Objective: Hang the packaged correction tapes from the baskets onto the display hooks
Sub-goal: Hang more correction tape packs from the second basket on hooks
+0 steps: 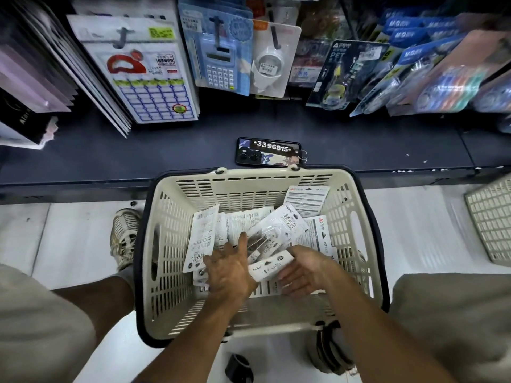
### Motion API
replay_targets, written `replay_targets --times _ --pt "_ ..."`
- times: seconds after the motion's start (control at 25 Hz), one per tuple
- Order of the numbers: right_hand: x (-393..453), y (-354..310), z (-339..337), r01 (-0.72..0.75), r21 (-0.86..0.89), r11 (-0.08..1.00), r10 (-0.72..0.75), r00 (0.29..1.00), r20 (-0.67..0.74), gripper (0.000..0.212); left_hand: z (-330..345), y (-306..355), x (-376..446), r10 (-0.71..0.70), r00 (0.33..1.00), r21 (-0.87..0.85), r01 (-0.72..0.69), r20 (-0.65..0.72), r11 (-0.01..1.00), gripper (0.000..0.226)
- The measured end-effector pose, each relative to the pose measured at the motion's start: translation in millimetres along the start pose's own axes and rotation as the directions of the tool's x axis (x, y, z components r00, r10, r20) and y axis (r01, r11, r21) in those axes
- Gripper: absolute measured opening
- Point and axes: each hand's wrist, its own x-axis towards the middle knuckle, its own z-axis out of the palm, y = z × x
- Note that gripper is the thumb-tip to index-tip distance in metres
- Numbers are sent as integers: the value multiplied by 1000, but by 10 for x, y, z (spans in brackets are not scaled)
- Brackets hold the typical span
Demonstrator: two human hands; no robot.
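Note:
A cream plastic basket [171, 239] with a dark rim stands on the floor between my knees. Several white packaged correction tapes [279, 222] lie loose inside it. Both hands reach down into the basket. My left hand [229, 269] rests palm down on the packs, fingers spread, its forefinger touching one pack. My right hand [304, 269] grips the end of a white pack [269, 268] lying between the hands. Above the dark shelf, display hooks [275, 34] carry hanging stationery packs, with one white tape pack [269, 64] hung among them.
A phone [269, 154] lies face down on the dark shelf ledge [110, 153] just behind the basket. A second cream basket [492, 225] is at the right edge. Calculators, label sheets and blue blister packs hang above. My shoe [124, 236] stands left of the basket.

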Motion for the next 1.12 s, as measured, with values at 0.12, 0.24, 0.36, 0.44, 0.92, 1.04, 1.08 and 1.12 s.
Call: replay_targets --times 0.12,0.24,0.36,0.44,0.92,1.04,1.08,1.12 --pt "-40 47 -139 64 3 998 -63 994 -93 22 88 39 -38 80 997 122 -81 11 989 132" --pt "-65 95 -242 94 -18 995 -96 978 -187 25 209 -13 -52 73 997 144 -69 -21 987 135" --pt "-80 162 -298 133 -23 991 -135 969 -206 10 228 -61 52 29 997 117 -22 -66 993 128" --pt "-57 199 -317 184 -11 983 -182 959 -216 9 168 -96 166 -19 997 116 29 -81 993 126" --pt "-37 153 -345 407 163 899 -349 889 -296 19 -468 -391 568 -188 981 -275 168 -46 947 89" --pt "-175 68 -350 460 159 873 -411 872 -265 21 -648 -442 464 -224 975 -471 192 -12 861 94" --pt "-252 30 -355 493 132 860 -461 861 -218 26 -705 -457 404 -222 975 -564 182 -4 806 95" --pt "-360 -20 -363 537 92 838 -522 840 -152 34 -756 -475 347 -218 976 -655 163 -2 738 91"
